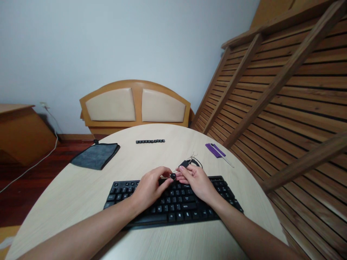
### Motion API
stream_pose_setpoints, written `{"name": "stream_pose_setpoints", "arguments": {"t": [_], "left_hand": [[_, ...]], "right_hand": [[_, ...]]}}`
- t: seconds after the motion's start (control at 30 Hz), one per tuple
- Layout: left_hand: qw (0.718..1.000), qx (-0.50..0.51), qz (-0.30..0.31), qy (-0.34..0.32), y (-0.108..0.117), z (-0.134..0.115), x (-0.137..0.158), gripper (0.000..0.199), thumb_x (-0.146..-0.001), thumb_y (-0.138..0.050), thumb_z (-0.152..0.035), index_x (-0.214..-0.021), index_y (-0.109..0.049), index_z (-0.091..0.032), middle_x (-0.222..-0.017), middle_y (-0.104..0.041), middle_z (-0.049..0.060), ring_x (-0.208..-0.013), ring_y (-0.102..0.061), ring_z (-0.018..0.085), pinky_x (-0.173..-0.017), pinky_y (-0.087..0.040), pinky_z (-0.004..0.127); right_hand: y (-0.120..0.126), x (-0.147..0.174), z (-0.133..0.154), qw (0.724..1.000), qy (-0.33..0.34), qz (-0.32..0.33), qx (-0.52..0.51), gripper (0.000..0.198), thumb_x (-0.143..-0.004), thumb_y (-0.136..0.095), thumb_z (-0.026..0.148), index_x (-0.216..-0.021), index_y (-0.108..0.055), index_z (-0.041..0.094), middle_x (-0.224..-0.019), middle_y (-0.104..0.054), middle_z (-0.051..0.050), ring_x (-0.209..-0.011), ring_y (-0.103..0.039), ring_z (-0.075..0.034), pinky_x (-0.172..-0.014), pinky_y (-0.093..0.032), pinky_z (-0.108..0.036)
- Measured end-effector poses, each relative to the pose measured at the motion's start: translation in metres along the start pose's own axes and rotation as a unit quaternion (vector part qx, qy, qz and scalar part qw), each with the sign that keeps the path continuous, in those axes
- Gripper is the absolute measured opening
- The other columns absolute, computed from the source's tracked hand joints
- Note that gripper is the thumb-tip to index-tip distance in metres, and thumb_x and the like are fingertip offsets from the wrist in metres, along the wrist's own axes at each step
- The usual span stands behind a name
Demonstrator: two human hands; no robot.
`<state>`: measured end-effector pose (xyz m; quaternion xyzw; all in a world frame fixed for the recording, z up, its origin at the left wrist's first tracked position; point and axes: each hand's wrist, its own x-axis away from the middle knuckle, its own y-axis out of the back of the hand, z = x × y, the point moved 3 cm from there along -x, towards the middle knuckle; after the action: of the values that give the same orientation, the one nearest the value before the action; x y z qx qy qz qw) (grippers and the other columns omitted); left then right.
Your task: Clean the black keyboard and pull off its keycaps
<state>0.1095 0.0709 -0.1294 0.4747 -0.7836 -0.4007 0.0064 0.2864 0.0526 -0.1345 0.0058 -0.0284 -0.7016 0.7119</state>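
Note:
A black keyboard (187, 207) lies on the table in front of me. Over its upper edge, my left hand (151, 184) pinches a small black keycap (173, 176) between thumb and fingers. Close beside it, my right hand (195, 179) grips the dark handle of a wire keycap puller (184, 164); thin wires show at both ends of the handle. The two hands' fingertips nearly meet at the keycap. A row of several loose keycaps (150, 141) sits farther back on the table. The fingers hide part of the keyboard's top row.
The round pale table (81, 195) carries a folded grey cloth (95, 156) at left. On the right a purple cloth (213, 150) lies under a thin brush-like stick (222, 156). Black cable (199, 162) coils behind my right hand. Slatted wooden panels (292, 108) lean along the right side.

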Motion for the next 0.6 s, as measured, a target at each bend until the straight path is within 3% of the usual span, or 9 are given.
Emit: {"name": "stream_pose_setpoints", "arguments": {"t": [0.27,0.6], "left_hand": [[0.999,0.023,0.016,0.032,-0.0037,0.0049,-0.0007,0.008,-0.091,-0.058,-0.024,-0.097,-0.063,-0.021,-0.090,-0.069,0.001,-0.083,-0.065,0.018,-0.072,-0.054,0.030],[0.999,0.038,0.000,0.027,-0.0041,0.0052,0.0001,0.010,-0.091,-0.058,-0.025,-0.099,-0.060,-0.020,-0.092,-0.068,0.003,-0.084,-0.065,0.018,-0.068,-0.055,0.029]], "right_hand": [[-0.0021,0.0012,0.0018,1.000,-0.005,-0.008,0.013,0.045,-0.077,-0.070,0.057,-0.089,-0.071,0.014,-0.084,-0.074,-0.009,-0.079,-0.072,-0.018,-0.073,-0.060,-0.029],[-0.0024,0.0008,-0.0057,0.999,-0.029,0.014,-0.005,0.042,-0.085,-0.065,0.054,-0.098,-0.070,0.015,-0.098,-0.073,-0.011,-0.082,-0.073,-0.018,-0.077,-0.061,-0.030]]}}
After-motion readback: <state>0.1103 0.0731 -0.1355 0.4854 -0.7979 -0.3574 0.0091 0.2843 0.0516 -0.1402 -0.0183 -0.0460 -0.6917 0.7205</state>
